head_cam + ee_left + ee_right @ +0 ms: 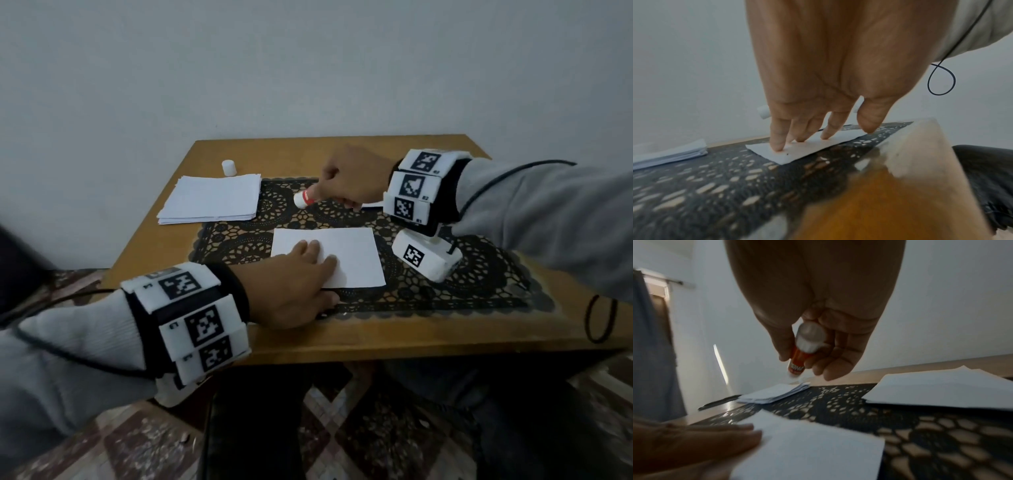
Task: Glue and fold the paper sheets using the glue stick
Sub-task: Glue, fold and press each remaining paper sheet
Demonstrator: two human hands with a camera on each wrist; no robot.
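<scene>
Wooden and small, the bench (404,337) stood against a pale wall, with a black lace mat (479,284) spread over most of its top.

Nearest the person, the left hand (294,284) lay flat on the near-left corner of a single white sheet (352,257) in the middle of the mat. Its fingers (777,142) were straight and a little spread, pressing the paper down rather than gripping it. The sheet looked unfolded and lay flat, and no glue could be made out on it (white on white, so it is hard to be sure).

Just beyond the sheet, the right hand (349,181) hovered over the mat, its grip closed around the glue stick (305,198) — thumb on one side, fingers curled on the other, the barrel orange-red with a white end. Its open end pointed towards the far-left, not at the sheet.

Further back on the left sat the paper stack (212,200), partly on the mat, and behind it the white cap (228,168) stood alone on the wood, so the stick was already uncapped.

As I judge it, this sheet was at its start — held steady and ready for glue, with gluing and folding both still to do, and the stack waiting after it. A second pile showed under the right hand in the right wrist view, but whether those were finished pieces could not be told.
</scene>
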